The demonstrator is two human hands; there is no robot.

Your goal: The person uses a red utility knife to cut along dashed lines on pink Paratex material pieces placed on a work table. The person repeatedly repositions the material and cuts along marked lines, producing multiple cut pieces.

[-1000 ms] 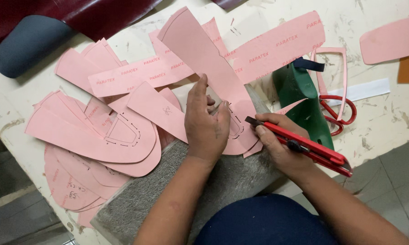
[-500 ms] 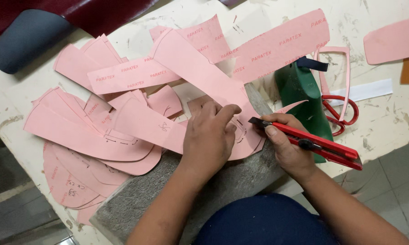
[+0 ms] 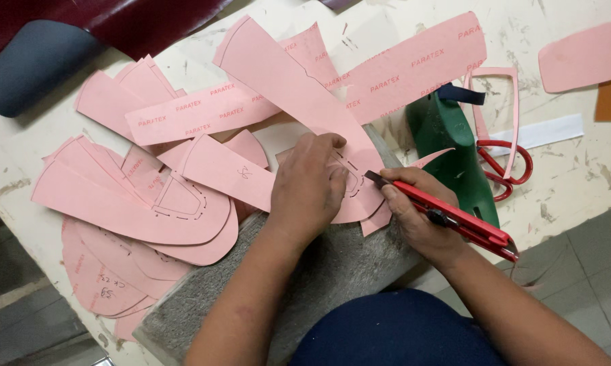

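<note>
Left hand is pressed flat on a pink card pattern piece, fingers spread, pinning it to the grey cutting pad at the near edge of the bench. Right hand has its grip closed around a red utility knife, tip at the piece's edge just beside the left fingertips. I'd say keep those fingertips behind the blade and pull slow, light passes. No containers anywhere, just loose pink pieces, a green shoe form and red scissors.
</note>
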